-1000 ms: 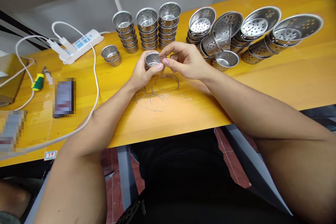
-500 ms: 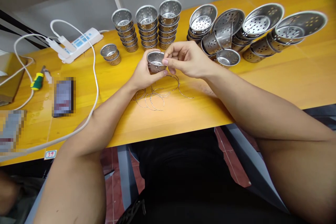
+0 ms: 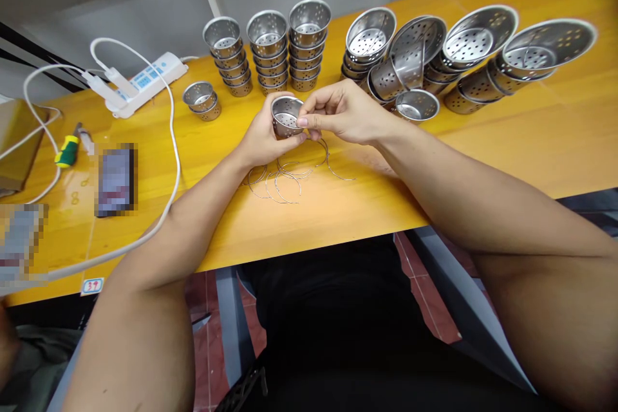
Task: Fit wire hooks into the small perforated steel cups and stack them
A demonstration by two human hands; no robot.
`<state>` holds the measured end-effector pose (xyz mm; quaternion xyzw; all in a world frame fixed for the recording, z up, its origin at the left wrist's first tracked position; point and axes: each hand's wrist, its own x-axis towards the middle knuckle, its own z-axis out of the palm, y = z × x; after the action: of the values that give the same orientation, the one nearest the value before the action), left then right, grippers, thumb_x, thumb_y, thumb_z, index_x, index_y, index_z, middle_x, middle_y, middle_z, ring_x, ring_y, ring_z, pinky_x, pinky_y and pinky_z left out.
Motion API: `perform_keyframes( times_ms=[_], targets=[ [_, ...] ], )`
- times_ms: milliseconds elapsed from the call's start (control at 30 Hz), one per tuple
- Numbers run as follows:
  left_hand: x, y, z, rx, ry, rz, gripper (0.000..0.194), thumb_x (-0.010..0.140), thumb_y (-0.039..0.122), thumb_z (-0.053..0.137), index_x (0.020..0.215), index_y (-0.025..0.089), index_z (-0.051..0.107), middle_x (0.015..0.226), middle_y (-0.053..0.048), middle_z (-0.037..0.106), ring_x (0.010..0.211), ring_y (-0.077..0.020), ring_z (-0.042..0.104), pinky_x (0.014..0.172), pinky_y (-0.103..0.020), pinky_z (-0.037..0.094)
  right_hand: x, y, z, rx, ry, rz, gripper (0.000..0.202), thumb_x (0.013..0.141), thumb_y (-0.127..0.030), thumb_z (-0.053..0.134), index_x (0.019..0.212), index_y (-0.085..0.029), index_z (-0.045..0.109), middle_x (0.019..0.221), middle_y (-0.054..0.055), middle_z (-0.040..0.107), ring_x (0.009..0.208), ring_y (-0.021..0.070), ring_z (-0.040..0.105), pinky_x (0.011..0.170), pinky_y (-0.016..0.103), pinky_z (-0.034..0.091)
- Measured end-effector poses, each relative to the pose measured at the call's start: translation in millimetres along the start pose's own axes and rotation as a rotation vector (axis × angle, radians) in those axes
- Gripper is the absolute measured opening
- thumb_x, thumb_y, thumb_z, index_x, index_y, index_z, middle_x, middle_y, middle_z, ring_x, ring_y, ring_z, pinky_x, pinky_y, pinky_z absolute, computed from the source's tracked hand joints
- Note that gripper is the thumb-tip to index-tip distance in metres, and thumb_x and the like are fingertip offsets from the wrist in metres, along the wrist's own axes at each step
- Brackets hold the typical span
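A small perforated metal cup (image 3: pixel 286 117) is held in my left hand (image 3: pixel 263 135), whose fingers and thumb wrap round its side. The cup's open top faces up and toward me. My right hand (image 3: pixel 345 112) is pinched at the cup's right rim, thumb and index finger touching it. Whether those fingertips hold something thin is too small to tell. Several thin wire rings (image 3: pixel 288 187) lie on the yellow table (image 3: pixel 270 232) just below my hands, and some are open arcs.
Three tall cup stacks (image 3: pixel 268 45) stand behind my hands, with a short stack (image 3: pixel 201 100) to their left. Larger leaning stacks (image 3: pixel 476 45) are at right. A power strip (image 3: pixel 145 84), white cable (image 3: pixel 174 141), screwdriver (image 3: pixel 67 151) and phone (image 3: pixel 116 180) lie left.
The cup has tilted slightly, so that more of its inside shows. My right thumb and fingertips have moved a little lower along its rim. The whole view has shifted slightly.
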<state>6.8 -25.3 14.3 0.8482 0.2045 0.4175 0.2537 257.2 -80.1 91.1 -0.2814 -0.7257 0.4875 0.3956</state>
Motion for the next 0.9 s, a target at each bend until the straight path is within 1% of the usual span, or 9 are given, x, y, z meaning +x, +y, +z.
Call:
perform_keyframes(
  times_ms=[67, 200, 233, 300, 400, 533, 600, 700, 900],
  targets=[
    [-1, -4, 0.4, 0.003, 0.016, -0.011, 0.103, 0.09, 0.091, 0.085, 0.162, 0.029, 0.045, 0.148, -0.01, 0.065, 0.142, -0.0325, 0.072, 0.132, -0.058, 0.054, 0, 2, 2, -0.048, 0.019, -0.035, 0.067, 0.084, -0.09, 0.095, 0.1, -0.026, 0.082, 0.078, 0.003, 0.076, 0.067, 0.0205, 0.065, 0.065, 0.039, 0.06],
    [-4, -13, -0.1, 0.025, 0.083, -0.071, 0.103, 0.092, 0.09, 0.084, 0.163, 0.028, 0.043, 0.151, -0.012, 0.064, 0.145, -0.0326, 0.071, 0.133, -0.055, 0.055, -3, 4, 6, -0.264, 0.184, -0.135, 0.072, 0.089, -0.09, 0.09, 0.127, -0.03, 0.08, 0.115, 0.008, 0.081, 0.084, 0.0245, 0.072, 0.077, 0.042, 0.064],
    [-4, -15, -0.8, 0.031, 0.096, -0.084, 0.102, 0.093, 0.089, 0.084, 0.163, 0.028, 0.042, 0.153, -0.013, 0.065, 0.145, -0.0326, 0.071, 0.133, -0.055, 0.056, -4, 4, 6, -0.328, 0.217, -0.151, 0.072, 0.09, -0.089, 0.09, 0.13, -0.031, 0.079, 0.122, 0.01, 0.081, 0.09, 0.0269, 0.074, 0.082, 0.044, 0.066],
    [-4, -18, -2.4, 0.036, 0.117, -0.098, 0.099, 0.094, 0.087, 0.085, 0.162, 0.028, 0.043, 0.154, -0.014, 0.065, 0.145, -0.0324, 0.071, 0.133, -0.054, 0.056, -5, 3, 5, -0.433, 0.237, -0.166, 0.068, 0.091, -0.088, 0.088, 0.128, -0.032, 0.079, 0.132, 0.012, 0.079, 0.103, 0.0326, 0.076, 0.092, 0.049, 0.068],
    [-4, -18, -3.9, 0.037, 0.152, -0.104, 0.098, 0.094, 0.086, 0.086, 0.161, 0.029, 0.044, 0.154, -0.015, 0.066, 0.142, -0.0314, 0.073, 0.131, -0.052, 0.059, -7, 2, 2, -0.517, 0.211, -0.189, 0.06, 0.094, -0.087, 0.085, 0.125, -0.036, 0.081, 0.143, 0.014, 0.077, 0.125, 0.0403, 0.073, 0.11, 0.059, 0.066],
    [-3, -16, -3.2, 0.053, 0.146, -0.093, 0.105, 0.09, 0.09, 0.086, 0.163, 0.029, 0.042, 0.153, -0.015, 0.066, 0.142, -0.0313, 0.074, 0.13, -0.052, 0.06, -7, 5, 1, -0.575, 0.154, -0.233, 0.058, 0.096, -0.084, 0.084, 0.128, -0.036, 0.083, 0.15, 0.015, 0.073, 0.147, 0.046, 0.065, 0.131, 0.068, 0.054],
    [-3, -15, -2.0, 0.044, 0.132, -0.066, 0.109, 0.087, 0.093, 0.086, 0.164, 0.029, 0.041, 0.152, -0.014, 0.066, 0.142, -0.0321, 0.074, 0.13, -0.052, 0.06, -7, 9, 3, -0.594, 0.118, -0.241, 0.058, 0.098, -0.083, 0.082, 0.13, -0.035, 0.083, 0.156, 0.016, 0.071, 0.151, 0.047, 0.063, 0.134, 0.07, 0.05],
    [-2, -14, -0.7, 0.033, 0.123, -0.023, 0.113, 0.086, 0.096, 0.084, 0.165, 0.029, 0.04, 0.151, -0.013, 0.065, 0.142, -0.0333, 0.074, 0.13, -0.054, 0.059, -7, 16, 6, -0.586, 0.076, -0.252, 0.058, 0.102, -0.081, 0.078, 0.132, -0.033, 0.084, 0.161, 0.018, 0.067, 0.151, 0.0471, 0.063, 0.134, 0.073, 0.049],
    [-2, -11, -2.9, 0.058, 0.07, -0.006, 0.106, 0.092, 0.099, 0.074, 0.167, 0.035, 0.034, 0.154, -0.012, 0.063, 0.141, -0.0336, 0.074, 0.125, -0.055, 0.062, -6, 20, 8, -0.585, 0.052, -0.253, 0.062, 0.104, -0.084, 0.072, 0.137, -0.033, 0.083, 0.159, 0.017, 0.065, 0.155, 0.0467, 0.061, 0.137, 0.074, 0.045]
  ],
)
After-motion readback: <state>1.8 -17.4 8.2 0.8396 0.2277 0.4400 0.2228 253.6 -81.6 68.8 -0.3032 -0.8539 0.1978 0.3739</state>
